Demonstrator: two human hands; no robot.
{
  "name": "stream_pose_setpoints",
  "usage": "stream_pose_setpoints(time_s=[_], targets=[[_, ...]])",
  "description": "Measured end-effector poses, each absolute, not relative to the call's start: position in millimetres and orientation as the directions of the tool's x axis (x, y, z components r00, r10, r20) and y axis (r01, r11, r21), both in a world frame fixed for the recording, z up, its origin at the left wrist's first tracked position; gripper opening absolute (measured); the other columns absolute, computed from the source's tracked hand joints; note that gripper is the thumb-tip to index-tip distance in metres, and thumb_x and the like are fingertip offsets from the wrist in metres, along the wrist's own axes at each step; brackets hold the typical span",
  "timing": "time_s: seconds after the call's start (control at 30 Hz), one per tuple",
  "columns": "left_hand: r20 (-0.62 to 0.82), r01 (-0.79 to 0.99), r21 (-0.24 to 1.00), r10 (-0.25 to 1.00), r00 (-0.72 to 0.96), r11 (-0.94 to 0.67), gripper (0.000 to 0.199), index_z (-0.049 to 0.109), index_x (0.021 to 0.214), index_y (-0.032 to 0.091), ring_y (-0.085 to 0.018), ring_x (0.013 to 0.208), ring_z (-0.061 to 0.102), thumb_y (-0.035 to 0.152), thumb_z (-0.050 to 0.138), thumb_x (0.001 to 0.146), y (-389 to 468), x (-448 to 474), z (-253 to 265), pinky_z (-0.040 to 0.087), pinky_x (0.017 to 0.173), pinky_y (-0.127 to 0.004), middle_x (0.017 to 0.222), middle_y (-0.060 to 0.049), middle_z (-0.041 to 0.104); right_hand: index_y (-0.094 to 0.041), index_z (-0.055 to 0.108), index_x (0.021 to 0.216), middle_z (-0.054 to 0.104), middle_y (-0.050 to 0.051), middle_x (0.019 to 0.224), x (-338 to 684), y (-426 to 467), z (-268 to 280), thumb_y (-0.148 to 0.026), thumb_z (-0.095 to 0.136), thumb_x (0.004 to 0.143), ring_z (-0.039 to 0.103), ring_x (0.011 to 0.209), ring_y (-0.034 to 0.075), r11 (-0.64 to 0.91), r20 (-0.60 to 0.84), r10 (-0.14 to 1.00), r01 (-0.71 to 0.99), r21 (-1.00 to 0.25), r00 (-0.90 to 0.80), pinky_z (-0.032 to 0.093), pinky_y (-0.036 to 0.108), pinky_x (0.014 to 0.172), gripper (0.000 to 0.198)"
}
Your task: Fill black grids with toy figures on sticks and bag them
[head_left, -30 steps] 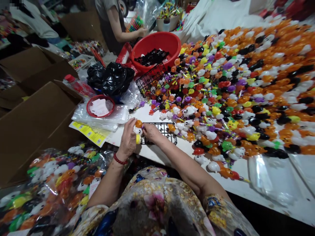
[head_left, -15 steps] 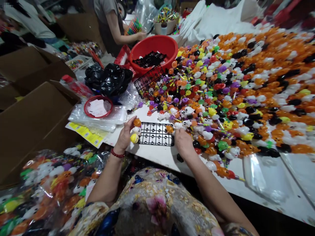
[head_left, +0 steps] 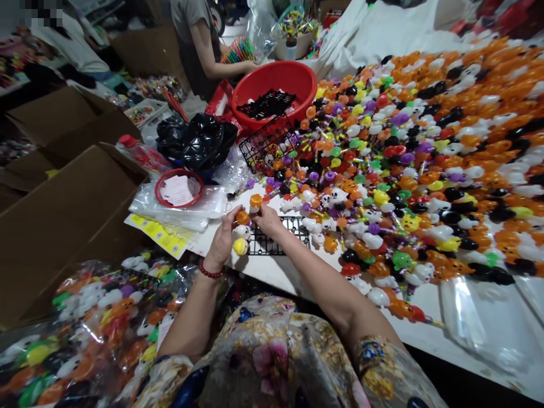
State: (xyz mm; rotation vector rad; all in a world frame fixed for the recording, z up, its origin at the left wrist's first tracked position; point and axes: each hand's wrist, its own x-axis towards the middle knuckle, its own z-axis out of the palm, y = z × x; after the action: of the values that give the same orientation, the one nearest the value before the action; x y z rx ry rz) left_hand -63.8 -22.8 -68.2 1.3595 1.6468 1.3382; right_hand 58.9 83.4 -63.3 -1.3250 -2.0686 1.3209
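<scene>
**Small toys gathered over a black grid at the worktop's edge**

While a huge heap of toy heads (head_left: 425,158) in orange, white, black, green and purple covers most of the white worktop (head_left: 272,269), only a bare strip at its near-left edge is open. Cardboard boxes (head_left: 63,192) stand to the left, with a clear bag of packed toys (head_left: 85,317) below them. Farther back sit a red basin (head_left: 276,85) holding black grids, a crumpled black bag (head_left: 195,139), a tilted black rack (head_left: 266,141) leaning into the heap, and a small red basket (head_left: 178,188) on plastic sleeves. Another person's arm (head_left: 221,62) reaches in beyond the basin.

On the bare strip lies a black grid tray (head_left: 276,238), flat, its long axis running left to right, its right end crowded by the heap. The left hand (head_left: 221,241) curls its grip around a stack of small toys (head_left: 241,232), orange over white over yellow, stacked roughly upright. The right hand (head_left: 270,218) partly hides the tray's left half and pinches an orange toy (head_left: 255,201) between its fingertips, just above the stack.
</scene>
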Motion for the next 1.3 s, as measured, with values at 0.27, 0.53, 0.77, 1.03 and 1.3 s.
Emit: stream_pose_setpoints(time_s=[0.27, 0.53, 0.77, 1.03, 1.3], targets=[[0.125, 0.269, 0.962, 0.947, -0.295, -0.044, 0.083, 0.055, 0.135, 0.018, -0.026, 0.133, 0.049, 0.074, 0.014, 0.091, -21.5, -59.0, -59.7, 0.044, 0.108, -0.043, 0.140, -0.013, 0.055, -0.016, 0.057, 0.114, 0.072, 0.010, 0.103, 58.0, 83.7, -58.3, -0.018, 0.049, 0.090, 0.065, 0.094, 0.022, 0.403, -0.191, 0.765, 0.689, -0.603, -0.615, 0.045, 0.028, 0.077, 0.025], [0.053, 0.179, 0.983, 0.900, -0.432, 0.028, 0.087, 0.057, 0.130, 0.017, -0.026, 0.119, 0.059, 0.080, 0.017, 0.086, -19.4, -59.3, -62.3, 0.052, 0.097, -0.042, 0.135, -0.016, 0.057, -0.015, 0.055, 0.120, 0.072, 0.012, 0.108, 53.7, 77.3, -55.0, -0.022, 0.045, 0.096, 0.065, 0.093, 0.022, 0.535, -0.189, 0.721, 0.709, -0.459, -0.667, 0.044, 0.027, 0.074, 0.027], [0.527, 0.558, 0.820, 0.552, -0.646, -0.129, 0.059, 0.063, 0.113, 0.014, -0.022, 0.106, 0.062, 0.058, 0.027, 0.098, -48.4, -40.8, -50.4, 0.054, 0.086, -0.040, 0.114, -0.015, 0.065, -0.014, 0.055, 0.127, 0.065, 0.010, 0.123, 116.4, 68.2, -33.4, -0.015, 0.055, 0.091, 0.057, 0.107, 0.016, 0.569, -0.048, 0.768, 0.714, -0.407, -0.639, 0.042, 0.023, 0.089, 0.036], [0.812, 0.748, 0.253, 0.555, 0.181, -0.614, 0.016, 0.065, 0.094, 0.019, -0.016, 0.075, 0.065, 0.022, 0.049, 0.093, -98.8, 7.2, -70.8, 0.056, 0.068, -0.030, 0.080, -0.005, 0.069, -0.010, 0.067, 0.094, 0.060, 0.020, 0.100, 247.1, 64.9, -22.1, -0.005, 0.041, 0.087, 0.046, 0.095, 0.030, 0.391, 0.174, 0.906, 0.920, 0.008, -0.386, 0.035, 0.041, 0.080, 0.027], [0.710, 0.892, 0.340, 0.703, -0.037, -0.297, 0.011, 0.066, 0.094, 0.018, -0.017, 0.080, 0.066, 0.015, 0.057, 0.090, -99.8, 15.1, -118.3, 0.056, 0.075, -0.032, 0.083, -0.006, 0.070, -0.014, 0.062, 0.105, 0.062, 0.014, 0.091, 230.8, 65.6, -33.5, -0.015, 0.038, 0.090, 0.052, 0.082, 0.025, 0.417, 0.289, 0.895, 0.868, -0.269, -0.340, 0.042, 0.037, 0.072, 0.028]])
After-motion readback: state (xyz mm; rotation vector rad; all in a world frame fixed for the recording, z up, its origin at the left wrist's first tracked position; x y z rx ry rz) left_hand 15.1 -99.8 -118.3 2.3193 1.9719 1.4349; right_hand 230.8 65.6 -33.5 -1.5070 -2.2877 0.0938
